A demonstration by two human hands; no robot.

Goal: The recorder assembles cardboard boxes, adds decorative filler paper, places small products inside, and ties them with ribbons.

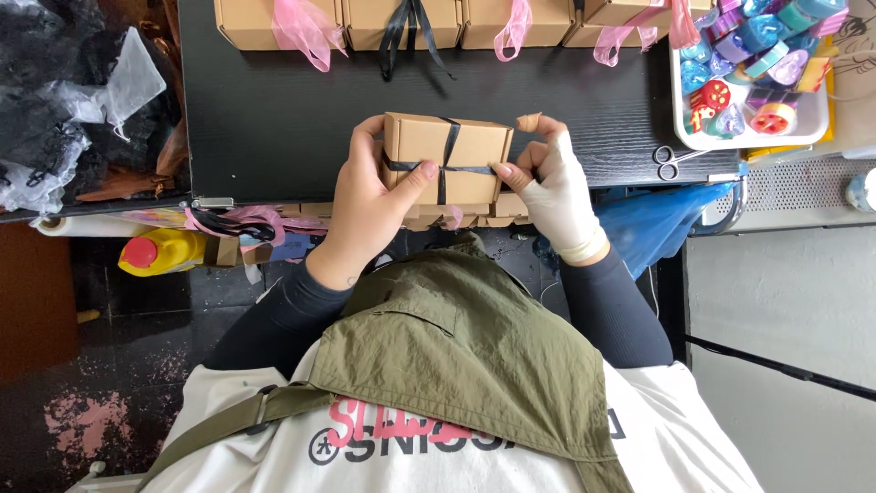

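Note:
A small brown cardboard box (422,146) with a black ribbon (445,168) crossed over it is held between both hands above the front edge of a black table (274,110). My left hand (365,205) grips its left side, thumb pressed on the ribbon. My right hand (552,183), wrapped in a white bandage-like glove, holds the right side and pinches the ribbon end.
Several boxes tied with pink and black ribbons (401,23) line the table's far edge. A white tray (817,128) of colourful small items sits at right, scissors (671,162) beside it. Black and white mesh bags (82,100) lie left; a yellow bottle (164,251) is below.

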